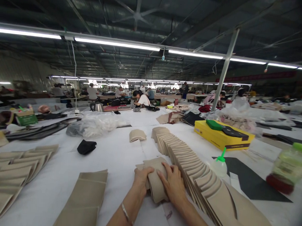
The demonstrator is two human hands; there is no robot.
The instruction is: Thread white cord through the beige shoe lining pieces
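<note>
Head view, far left: overlapping rows of flat beige pieces with curved ends (25, 169) lay on a broad, white-covered table (118, 165), and a small green cardboard box (27, 119) stood behind them. Next came a column of flat beige rectangular pieces (86, 193), overlapping one another. Beyond its upper end sat a crumpled black piece of material (86, 147), with a heap of clear plastic bags (96, 124) just behind. Near the middle, a short, slightly arched beige pile (137, 135) rested on its own.

In front of it, the left hand (141, 179), a silver-coloured bangle (124, 211) on its wrist, was clamped on the left edge of a small beige handful of flat pieces (157, 185), thumb on top. That handful was low at the centre, between the two hands. The right hand (173, 183) gripped its right side, thumb and index finger spread over the top face.

Just beside it, a long fanned row of beige pieces (189, 158) curved towards the near right. Further right were a yellow cardboard box (221, 137), a translucent bottle with a green nozzle (220, 166), a flat dark sheet (258, 181) and a clear green-lidded jar with dark red contents (287, 169).
</note>
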